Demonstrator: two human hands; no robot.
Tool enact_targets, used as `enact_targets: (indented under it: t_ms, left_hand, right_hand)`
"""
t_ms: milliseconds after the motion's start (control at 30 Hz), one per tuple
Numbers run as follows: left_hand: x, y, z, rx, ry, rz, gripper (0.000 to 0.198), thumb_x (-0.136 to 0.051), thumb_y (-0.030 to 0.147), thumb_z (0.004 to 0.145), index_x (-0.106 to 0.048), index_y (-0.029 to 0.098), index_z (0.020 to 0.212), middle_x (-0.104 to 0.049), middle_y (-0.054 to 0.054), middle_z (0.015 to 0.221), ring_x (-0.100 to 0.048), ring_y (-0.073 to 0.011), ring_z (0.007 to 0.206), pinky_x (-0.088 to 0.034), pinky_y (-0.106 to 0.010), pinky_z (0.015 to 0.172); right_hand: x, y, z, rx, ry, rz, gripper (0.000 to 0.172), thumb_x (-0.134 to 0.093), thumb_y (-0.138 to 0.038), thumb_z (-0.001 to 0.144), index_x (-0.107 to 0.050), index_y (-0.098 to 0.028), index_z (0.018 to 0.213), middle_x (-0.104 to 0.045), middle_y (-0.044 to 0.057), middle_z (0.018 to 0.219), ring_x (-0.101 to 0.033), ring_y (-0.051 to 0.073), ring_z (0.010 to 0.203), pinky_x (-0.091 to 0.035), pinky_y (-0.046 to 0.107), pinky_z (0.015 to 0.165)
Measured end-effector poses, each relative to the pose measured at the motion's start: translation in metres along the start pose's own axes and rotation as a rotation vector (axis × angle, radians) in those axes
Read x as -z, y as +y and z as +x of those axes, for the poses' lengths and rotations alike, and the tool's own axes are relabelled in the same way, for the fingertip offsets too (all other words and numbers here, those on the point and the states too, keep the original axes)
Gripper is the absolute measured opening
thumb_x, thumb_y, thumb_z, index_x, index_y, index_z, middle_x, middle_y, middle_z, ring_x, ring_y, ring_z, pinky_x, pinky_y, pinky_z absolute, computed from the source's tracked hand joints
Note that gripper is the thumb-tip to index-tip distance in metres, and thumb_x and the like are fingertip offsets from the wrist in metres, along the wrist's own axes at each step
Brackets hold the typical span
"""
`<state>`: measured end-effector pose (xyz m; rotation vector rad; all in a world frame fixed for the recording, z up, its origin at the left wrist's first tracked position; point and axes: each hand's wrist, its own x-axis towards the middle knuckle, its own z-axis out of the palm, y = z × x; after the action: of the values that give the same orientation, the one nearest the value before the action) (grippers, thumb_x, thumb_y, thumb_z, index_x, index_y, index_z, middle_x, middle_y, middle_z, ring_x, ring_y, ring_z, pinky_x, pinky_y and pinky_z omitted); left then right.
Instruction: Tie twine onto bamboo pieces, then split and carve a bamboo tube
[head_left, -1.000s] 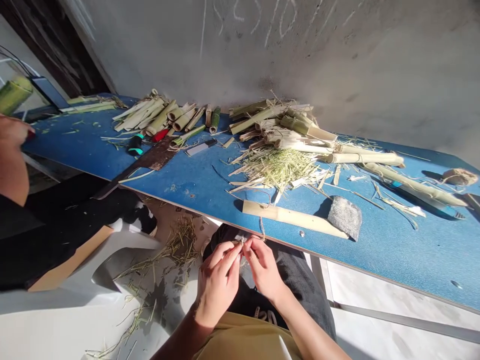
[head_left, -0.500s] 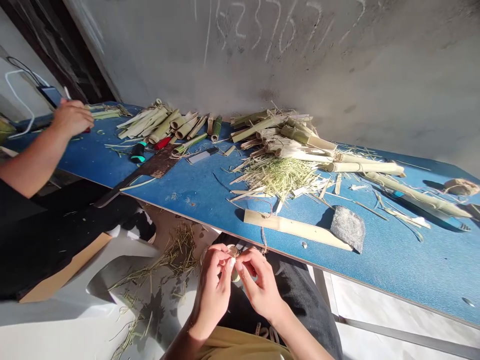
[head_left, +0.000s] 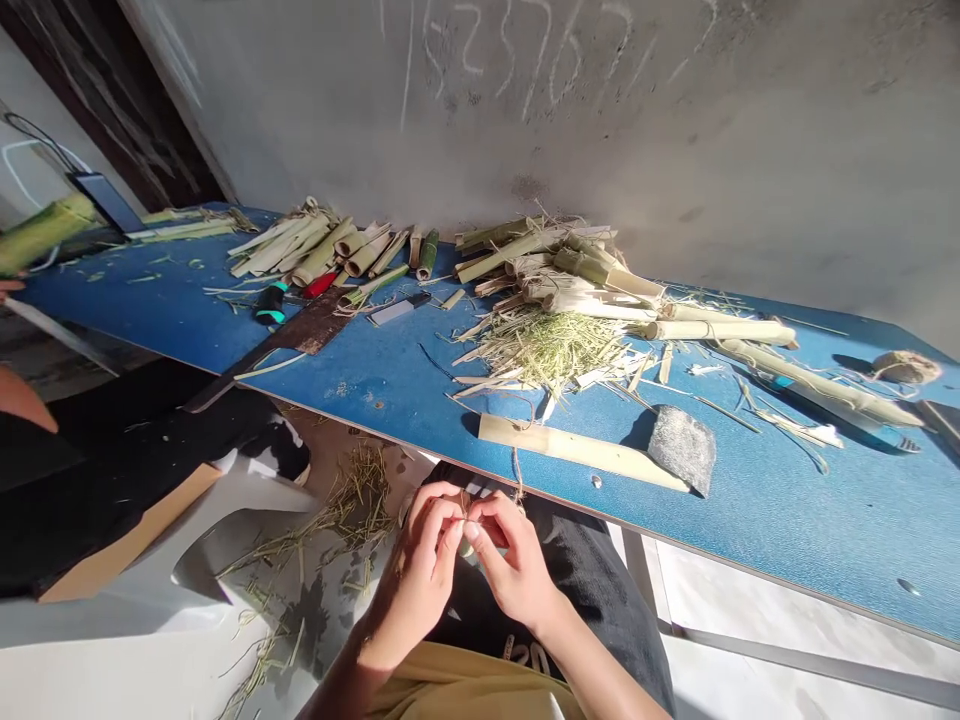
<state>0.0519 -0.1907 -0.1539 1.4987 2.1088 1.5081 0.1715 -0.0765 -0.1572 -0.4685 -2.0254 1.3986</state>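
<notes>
My left hand and my right hand meet over my lap, below the table's front edge. Both are closed, thumbs and forefingers pinched together on a thin brown strand of twine. Partly hidden beneath the fingers is a pale green piece of bamboo. On the table just beyond my hands lies a split bamboo strip. A looped string hangs from it over the edge, and a grey stone block rests on its right end.
Bamboo pieces and shavings are heaped on the blue table. Left of them lie a cleaver, a teal-and-black handle and more bamboo. A ball of twine sits far right. Another person holds a green bamboo tube.
My fingertips have drawn together over the strand. The other person's forearm has pulled back toward the left edge, where a green bamboo tube now shows. The view has shifted slightly.
</notes>
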Motion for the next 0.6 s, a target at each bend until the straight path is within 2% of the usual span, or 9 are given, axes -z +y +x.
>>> enact_targets:
  t_ms: [100, 233, 267, 367, 433, 500, 600]
  left_hand:
    - [-0.001, 0.0, 0.001, 0.042, 0.015, -0.047, 0.015, -0.045, 0.021, 0.108, -0.058, 0.024, 0.102, -0.064, -0.008, 0.117, -0.068, -0.0162, 0.098, -0.06, -0.029, 0.083]
    - [-0.01, -0.003, 0.0, 0.123, 0.115, -0.101, 0.02, -0.041, 0.027, 0.11, -0.059, 0.023, 0.102, -0.066, -0.012, 0.131, -0.07, -0.0199, 0.115, -0.062, -0.034, 0.09]
    - [-0.012, -0.004, -0.001, 0.157, 0.122, -0.119, 0.021, -0.04, 0.03, 0.111, -0.059, 0.023, 0.104, -0.069, -0.012, 0.128, -0.072, -0.0197, 0.112, -0.063, -0.033, 0.089]
    - [-0.014, -0.009, -0.001, 0.269, 0.138, -0.167, 0.022, -0.041, 0.038, 0.111, -0.058, 0.024, 0.112, -0.076, -0.008, 0.104, -0.076, -0.0181, 0.087, -0.064, -0.03, 0.074]
    - [-0.013, -0.013, 0.001, 0.33, 0.157, -0.213, 0.025, -0.041, 0.044, 0.11, -0.056, 0.024, 0.111, -0.077, -0.008, 0.099, -0.076, -0.0182, 0.078, -0.063, -0.03, 0.067]
    - [-0.011, -0.016, 0.003, 0.363, 0.166, -0.269, 0.029, -0.041, 0.049, 0.11, -0.055, 0.024, 0.109, -0.078, -0.009, 0.099, -0.078, -0.0196, 0.08, -0.062, -0.029, 0.063]
    - [-0.011, -0.016, 0.006, 0.406, 0.183, -0.339, 0.036, -0.044, 0.059, 0.106, -0.055, 0.024, 0.107, -0.079, -0.009, 0.096, -0.078, -0.0223, 0.085, -0.062, -0.031, 0.064]
  right_hand:
    - [0.0, -0.001, 0.001, -0.01, 0.015, 0.023, 0.026, -0.058, -0.044, 0.107, -0.069, -0.024, 0.094, -0.063, 0.003, 0.082, -0.058, 0.018, 0.075, -0.047, 0.03, 0.069]
    - [-0.004, 0.002, -0.001, -0.064, -0.034, 0.085, 0.023, -0.062, -0.045, 0.104, -0.068, -0.023, 0.1, -0.065, 0.004, 0.092, -0.061, 0.017, 0.077, -0.049, 0.029, 0.067]
    - [-0.005, 0.003, -0.002, -0.07, -0.03, 0.087, 0.023, -0.063, -0.045, 0.104, -0.067, -0.023, 0.099, -0.065, 0.004, 0.091, -0.06, 0.017, 0.076, -0.049, 0.029, 0.067]
    - [-0.007, 0.005, -0.005, -0.089, 0.016, 0.102, 0.022, -0.062, -0.046, 0.104, -0.061, -0.023, 0.101, -0.064, 0.003, 0.087, -0.059, 0.017, 0.073, -0.049, 0.03, 0.067]
    - [-0.007, 0.006, -0.006, -0.112, 0.023, 0.119, 0.022, -0.061, -0.046, 0.105, -0.057, -0.024, 0.107, -0.065, 0.003, 0.087, -0.058, 0.016, 0.071, -0.048, 0.029, 0.066]
    - [-0.007, 0.005, -0.007, -0.125, 0.01, 0.124, 0.022, -0.058, -0.046, 0.106, -0.054, -0.024, 0.111, -0.064, 0.002, 0.086, -0.055, 0.016, 0.069, -0.046, 0.029, 0.064]
    - [-0.006, 0.004, -0.006, -0.134, 0.015, 0.115, 0.024, -0.054, -0.047, 0.107, -0.053, -0.024, 0.106, -0.058, 0.0, 0.08, -0.051, 0.015, 0.068, -0.044, 0.028, 0.063]
